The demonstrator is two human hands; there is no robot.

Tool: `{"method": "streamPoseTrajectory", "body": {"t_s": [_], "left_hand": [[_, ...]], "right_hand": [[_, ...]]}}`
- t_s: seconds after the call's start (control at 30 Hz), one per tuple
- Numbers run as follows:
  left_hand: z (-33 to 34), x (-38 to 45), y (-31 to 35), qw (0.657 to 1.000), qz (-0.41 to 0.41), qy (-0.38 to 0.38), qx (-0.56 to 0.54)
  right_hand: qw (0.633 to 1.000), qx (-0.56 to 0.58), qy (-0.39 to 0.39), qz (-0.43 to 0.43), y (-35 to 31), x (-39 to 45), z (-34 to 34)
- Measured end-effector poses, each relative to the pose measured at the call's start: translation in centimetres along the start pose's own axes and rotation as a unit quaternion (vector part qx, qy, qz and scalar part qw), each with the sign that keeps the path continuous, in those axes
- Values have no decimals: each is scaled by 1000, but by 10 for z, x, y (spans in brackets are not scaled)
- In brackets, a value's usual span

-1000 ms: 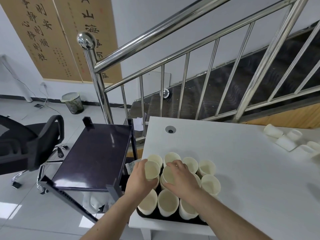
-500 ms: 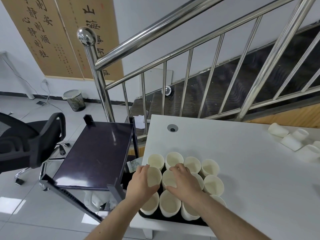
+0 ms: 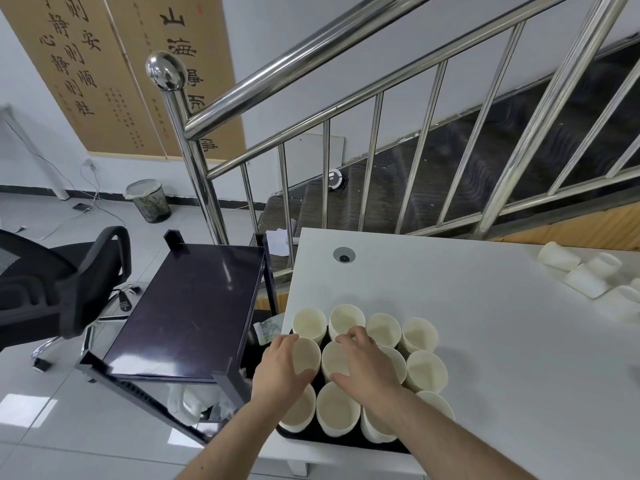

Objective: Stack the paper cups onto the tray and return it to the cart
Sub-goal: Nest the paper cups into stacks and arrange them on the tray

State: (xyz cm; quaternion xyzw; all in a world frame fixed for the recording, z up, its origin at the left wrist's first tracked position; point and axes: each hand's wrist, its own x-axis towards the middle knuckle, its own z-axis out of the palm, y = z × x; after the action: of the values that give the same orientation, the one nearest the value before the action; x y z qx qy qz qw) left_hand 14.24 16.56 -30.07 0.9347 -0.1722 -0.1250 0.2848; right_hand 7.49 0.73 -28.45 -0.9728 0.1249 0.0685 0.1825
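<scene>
A black tray (image 3: pixel 346 442) sits at the near left corner of the white table (image 3: pixel 485 306), packed with several upright cream paper cups (image 3: pixel 419 336). My left hand (image 3: pixel 282 370) wraps around a cup (image 3: pixel 306 355) in the tray's left column, which stands among the others. My right hand (image 3: pixel 367 367) rests on a middle cup stack (image 3: pixel 334 360), fingers curled over its rim. The dark cart (image 3: pixel 194 313) stands just left of the table, its top shelf bare.
Several loose white cups (image 3: pixel 585 277) lie on their sides at the table's far right. A steel stair railing (image 3: pixel 194 174) rises behind the cart and table. A black office chair (image 3: pixel 59 289) is at the left, a waste bin (image 3: pixel 149 200) by the wall.
My left hand has lowered its cup from above the tray down among the other cups. The right hand stayed on the middle stack. The view has shifted slightly.
</scene>
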Motion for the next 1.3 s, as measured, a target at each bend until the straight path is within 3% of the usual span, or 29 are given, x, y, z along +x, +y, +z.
{"method": "streamPoseTrajectory", "body": {"t_s": [0.43, 0.87, 1.3], "left_hand": [[4, -15, 63, 997, 75, 27, -16], [93, -63, 231, 978, 206, -6, -37], [210, -115, 361, 963, 251, -96, -19]], "right_hand": [[999, 21, 43, -5, 41, -32, -40], [991, 0, 118, 69, 204, -150, -119], [974, -10, 131, 186, 372, -269, -152]]}}
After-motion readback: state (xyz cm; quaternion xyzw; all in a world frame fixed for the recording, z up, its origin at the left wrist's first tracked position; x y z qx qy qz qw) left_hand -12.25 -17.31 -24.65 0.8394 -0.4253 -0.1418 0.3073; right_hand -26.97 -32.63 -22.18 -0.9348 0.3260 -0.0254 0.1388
